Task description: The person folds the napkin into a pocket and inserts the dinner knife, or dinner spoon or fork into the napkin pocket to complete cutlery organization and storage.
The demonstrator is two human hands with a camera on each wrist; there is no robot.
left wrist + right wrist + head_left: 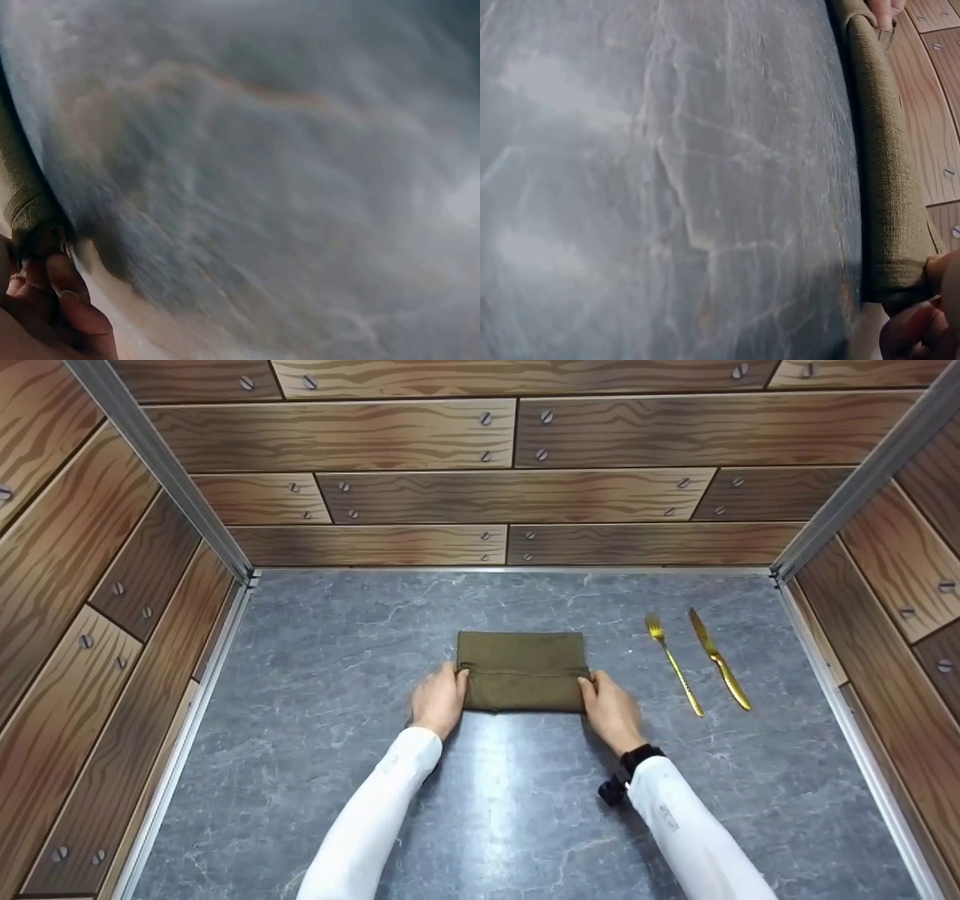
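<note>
A folded olive-green cloth [521, 654] lies flat on the grey surface, with a fold line running across its middle. At its left side my left hand [436, 701] pinches the edge, thumb on top. My right hand [612, 711] grips the opposite edge the same way. In the right wrist view, the near fold of the cloth [889, 172] shows as a thick roll between both hands. The left wrist view catches only a strip of the cloth [28, 187] beside the curled left fingers [79, 311].
To the right of the cloth lie a gold fork [675, 667] and a gold knife [718, 660], side by side, tines and blade pointing away. Wood-patterned walls [420, 495] enclose the marbled grey tabletop [322, 660] at the back and both sides.
</note>
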